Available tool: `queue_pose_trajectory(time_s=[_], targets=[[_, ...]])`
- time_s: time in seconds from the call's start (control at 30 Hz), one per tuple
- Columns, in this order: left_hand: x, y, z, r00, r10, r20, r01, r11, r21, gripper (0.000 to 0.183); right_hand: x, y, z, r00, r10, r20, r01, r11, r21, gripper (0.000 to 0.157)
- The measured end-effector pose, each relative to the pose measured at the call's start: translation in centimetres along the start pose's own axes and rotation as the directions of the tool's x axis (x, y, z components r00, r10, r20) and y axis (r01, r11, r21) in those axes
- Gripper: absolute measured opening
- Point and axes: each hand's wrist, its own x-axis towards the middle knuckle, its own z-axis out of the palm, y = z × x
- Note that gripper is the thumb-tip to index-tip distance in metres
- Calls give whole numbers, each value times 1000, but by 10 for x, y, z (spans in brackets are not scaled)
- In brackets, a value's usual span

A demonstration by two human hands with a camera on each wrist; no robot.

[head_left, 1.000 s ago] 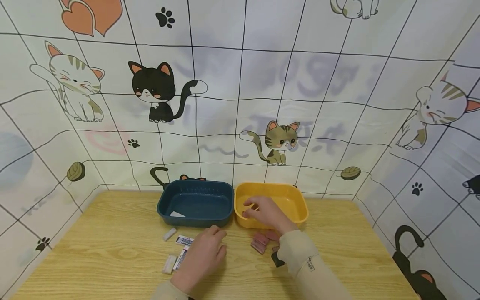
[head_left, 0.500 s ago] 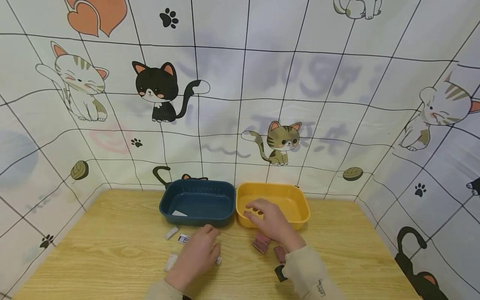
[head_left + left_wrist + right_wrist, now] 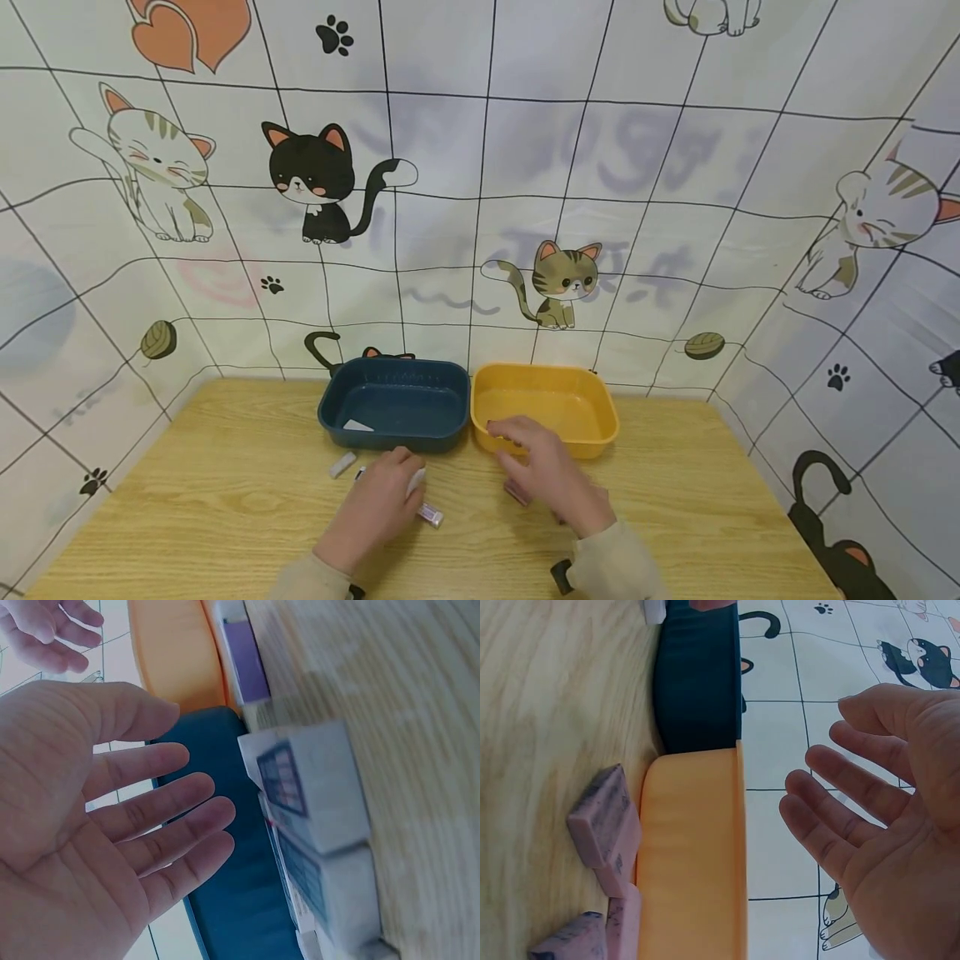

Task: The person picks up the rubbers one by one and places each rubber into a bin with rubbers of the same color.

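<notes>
My left hand (image 3: 378,508) hovers low over several white erasers in printed sleeves, in front of the blue bin (image 3: 393,439). In the left wrist view its fingers are spread and hold nothing; two sleeved erasers (image 3: 334,784) lie just past the fingertips, and one with a purple sleeve (image 3: 245,660) lies farther off. My right hand (image 3: 551,475) is over the front edge of the yellow bin (image 3: 611,417), fingers loosely bent and holding nothing. Below it several smudged pink erasers (image 3: 604,817) lie against that bin, mostly hidden by the hand in the head view.
A small white eraser (image 3: 342,464) lies at the blue bin's front left. A flat white piece (image 3: 357,426) rests inside this bin. Both bins stand side by side at the back of the wooden table (image 3: 225,500), before a cat-print curtain (image 3: 442,225).
My right hand has moved back from over the yellow bin toward me, covering more of the pink erasers. My left hand has shifted slightly left and nearer, uncovering the end of a purple-sleeved eraser.
</notes>
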Motion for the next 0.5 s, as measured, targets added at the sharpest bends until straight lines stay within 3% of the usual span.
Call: queue_pose_trajectory(time_s=[0.13, 0.33, 0.5], targets=[[0, -5, 0, 999, 14, 29, -14, 1000, 8, 24, -7, -3, 4, 1000, 15, 5, -15, 1000, 22, 32], [0, -13, 1, 996, 41, 76, -42, 999, 3, 38, -13, -5, 12, 999, -35, 21, 36, 998, -53, 29], [0, -19, 5, 994, 69, 81, -70, 997, 17, 40, -20, -7, 18, 997, -2, 73, 5, 999, -35, 28]])
